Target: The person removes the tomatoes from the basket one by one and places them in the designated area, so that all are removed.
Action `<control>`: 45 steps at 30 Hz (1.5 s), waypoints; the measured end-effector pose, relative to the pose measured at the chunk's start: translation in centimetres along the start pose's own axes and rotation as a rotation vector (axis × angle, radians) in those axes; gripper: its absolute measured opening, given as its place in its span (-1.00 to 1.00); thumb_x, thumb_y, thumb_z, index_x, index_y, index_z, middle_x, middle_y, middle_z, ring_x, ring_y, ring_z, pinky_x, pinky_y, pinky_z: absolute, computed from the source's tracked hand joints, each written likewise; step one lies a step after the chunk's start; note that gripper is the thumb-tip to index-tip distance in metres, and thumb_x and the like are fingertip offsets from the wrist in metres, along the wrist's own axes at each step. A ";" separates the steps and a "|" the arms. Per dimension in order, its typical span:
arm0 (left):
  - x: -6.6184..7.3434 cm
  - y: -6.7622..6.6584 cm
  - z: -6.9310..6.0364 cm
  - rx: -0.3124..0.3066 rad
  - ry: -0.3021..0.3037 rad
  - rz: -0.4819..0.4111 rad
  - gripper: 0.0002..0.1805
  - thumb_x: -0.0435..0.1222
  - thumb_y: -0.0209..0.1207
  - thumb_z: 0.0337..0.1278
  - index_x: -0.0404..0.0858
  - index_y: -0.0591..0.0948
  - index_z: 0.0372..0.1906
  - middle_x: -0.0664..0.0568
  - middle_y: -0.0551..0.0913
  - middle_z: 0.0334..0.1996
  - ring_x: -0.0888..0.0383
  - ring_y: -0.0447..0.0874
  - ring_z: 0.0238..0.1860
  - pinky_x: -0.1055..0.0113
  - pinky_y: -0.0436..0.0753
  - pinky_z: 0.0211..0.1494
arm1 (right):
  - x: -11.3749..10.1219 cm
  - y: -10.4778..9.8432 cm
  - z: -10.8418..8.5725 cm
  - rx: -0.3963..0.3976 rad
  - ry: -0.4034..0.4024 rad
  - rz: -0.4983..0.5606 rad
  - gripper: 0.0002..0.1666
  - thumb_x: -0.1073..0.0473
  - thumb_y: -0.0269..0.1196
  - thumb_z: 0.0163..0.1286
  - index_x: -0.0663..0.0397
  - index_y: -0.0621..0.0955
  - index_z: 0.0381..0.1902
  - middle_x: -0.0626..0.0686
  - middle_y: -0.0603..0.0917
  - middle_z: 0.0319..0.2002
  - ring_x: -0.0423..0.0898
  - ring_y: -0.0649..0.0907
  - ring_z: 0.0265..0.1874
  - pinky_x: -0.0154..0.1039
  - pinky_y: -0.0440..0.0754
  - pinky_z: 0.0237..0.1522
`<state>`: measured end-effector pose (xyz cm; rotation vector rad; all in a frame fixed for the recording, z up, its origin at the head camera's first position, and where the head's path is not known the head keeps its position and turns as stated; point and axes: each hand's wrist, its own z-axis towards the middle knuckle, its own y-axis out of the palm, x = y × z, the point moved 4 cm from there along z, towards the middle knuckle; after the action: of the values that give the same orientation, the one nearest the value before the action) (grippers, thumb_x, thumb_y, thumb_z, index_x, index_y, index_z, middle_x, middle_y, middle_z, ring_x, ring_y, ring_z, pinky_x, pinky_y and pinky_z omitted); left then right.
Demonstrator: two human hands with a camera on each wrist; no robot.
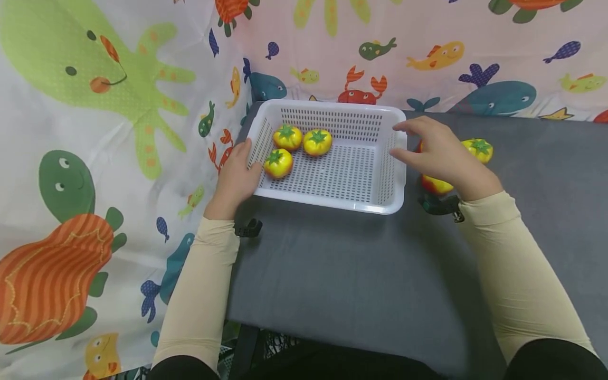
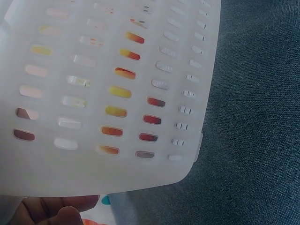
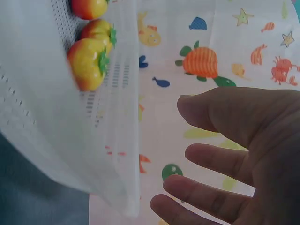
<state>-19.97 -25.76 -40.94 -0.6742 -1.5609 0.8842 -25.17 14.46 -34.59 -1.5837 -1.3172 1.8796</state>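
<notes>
A white perforated plastic basket (image 1: 328,184) stands on the grey table. Three shiny yellow-and-red, tomato-like fruits with green tops lie in its left part: one at the back (image 1: 287,137), one beside it (image 1: 317,142) and one nearer (image 1: 278,163). My left hand (image 1: 237,177) holds the basket's left end at the rim; in the left wrist view its fingers (image 2: 61,208) show beyond the rim. My right hand (image 1: 442,150) is held beside the right end with fingers spread, apart from the rim in the right wrist view. More such fruits (image 1: 478,150) lie partly hidden behind it.
The grey table (image 1: 332,274) reaches out to the right and toward me. A cloth curtain (image 1: 328,53) with printed sea animals hangs behind the basket and along the left side. Dark wrist straps (image 1: 439,205) are on both wrists.
</notes>
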 end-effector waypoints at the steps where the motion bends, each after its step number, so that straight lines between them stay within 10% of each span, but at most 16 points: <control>1: 0.0 -0.1 0.1 0.002 0.001 0.004 -0.20 -0.10 0.02 0.53 -0.08 0.04 0.72 -0.09 0.16 0.65 -0.17 0.40 0.37 -0.13 0.41 0.52 | -0.3 0.1 0.3 -0.004 -0.005 0.003 -0.16 -0.12 0.36 0.44 0.12 0.44 0.53 0.29 0.44 0.47 0.36 0.45 0.36 0.44 0.54 0.23; 18: 0.7 -0.9 1.4 0.022 -0.004 0.016 -0.20 -0.08 -0.01 0.53 -0.04 0.01 0.73 -0.02 0.13 0.67 -0.13 0.36 0.43 -0.07 0.32 0.59 | -2.4 -0.5 4.0 -0.050 -0.009 -0.008 -0.14 -0.16 0.35 0.43 0.05 0.42 0.56 0.29 0.44 0.46 0.35 0.45 0.36 0.43 0.58 0.17; 45: -0.1 0.0 0.2 -0.010 -0.022 0.017 -0.21 -0.10 -0.01 0.53 -0.07 0.04 0.73 -0.04 0.14 0.66 -0.14 0.42 0.34 -0.07 0.43 0.52 | -4.5 4.4 8.4 -0.188 -0.059 0.007 -0.24 -0.05 0.34 0.45 0.12 0.46 0.51 0.27 0.54 0.38 0.26 0.50 0.35 0.29 0.54 0.33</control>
<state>-20.16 -25.82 -41.01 -0.6880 -1.5820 0.8991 -30.07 5.34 -36.11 -1.6342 -1.5555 1.8667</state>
